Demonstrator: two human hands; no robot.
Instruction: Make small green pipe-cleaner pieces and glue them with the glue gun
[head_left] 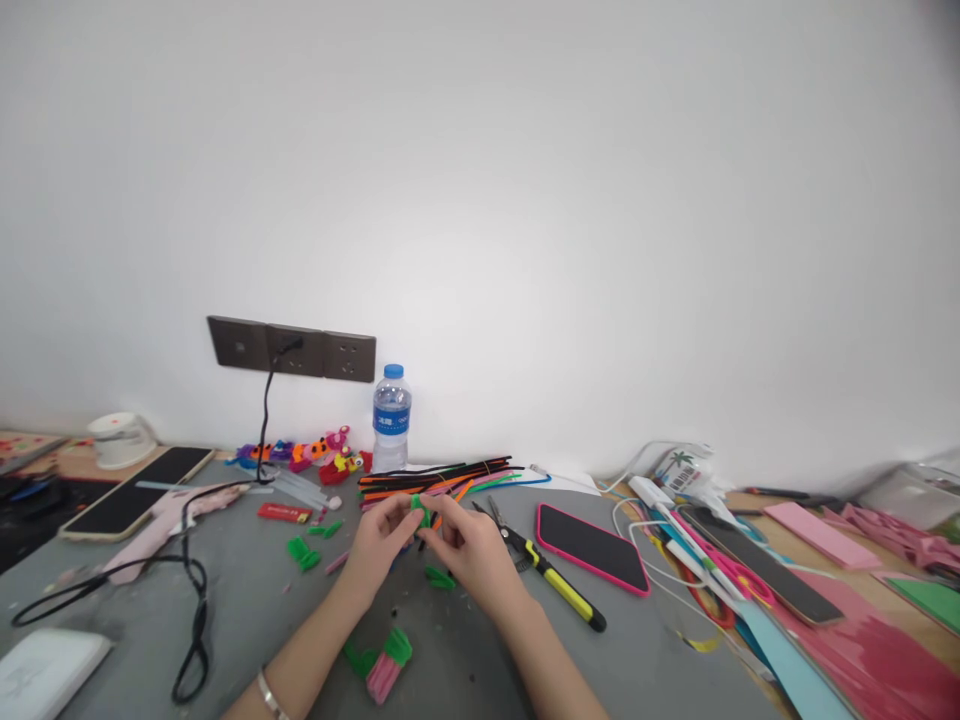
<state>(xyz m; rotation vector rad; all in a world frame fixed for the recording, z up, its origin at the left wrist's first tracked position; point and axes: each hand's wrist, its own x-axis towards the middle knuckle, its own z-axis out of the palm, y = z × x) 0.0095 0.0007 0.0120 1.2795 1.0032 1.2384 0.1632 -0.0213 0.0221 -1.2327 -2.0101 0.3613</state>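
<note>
My left hand (379, 545) and my right hand (469, 550) meet over the middle of the grey table mat (315, 630). Both sets of fingers pinch a small green fuzzy pipe cleaner piece (421, 510), partly covered by the fingertips. Just below my right hand lies a green pipe cleaner bit (439, 577). More green folded pieces (303, 553) rest to the left of my left hand. Between my forearms, nearer me, is a pink and green pipe cleaner bundle (388, 668). Behind the hands lies a pile of mixed-colour pipe cleaners (442, 478).
Yellow-and-black pliers (559, 582) and a pink-cased phone (592, 548) lie right of my hands. A water bottle (391, 420) stands at the wall. Leftward are a pink glue gun (154, 535), a black cable (196, 590) and colourful fuzzy figures (322, 452). Pink scissors (739, 575) lie far right.
</note>
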